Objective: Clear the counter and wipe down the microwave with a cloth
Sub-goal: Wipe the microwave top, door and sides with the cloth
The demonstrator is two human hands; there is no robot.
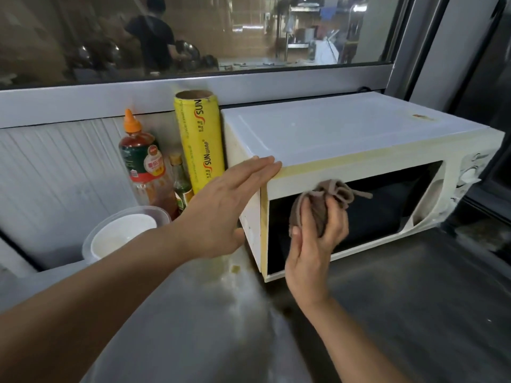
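While bracing microwave [345, 139] top-left corner with flat, straight-fingered left hand [221, 211], right hand [312, 244] grips bunched cloth [323, 200] against door top. Risk: hard scrubbing shoves microwave left, toppling upright cling-wrap roll [200, 142] just beside.

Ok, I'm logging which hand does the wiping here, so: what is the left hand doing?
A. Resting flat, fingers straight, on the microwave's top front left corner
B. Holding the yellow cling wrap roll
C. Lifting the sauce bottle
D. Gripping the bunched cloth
A: the left hand lies with straight fingers on the top front left corner of the microwave, while the right hand grips the cloth at the door.
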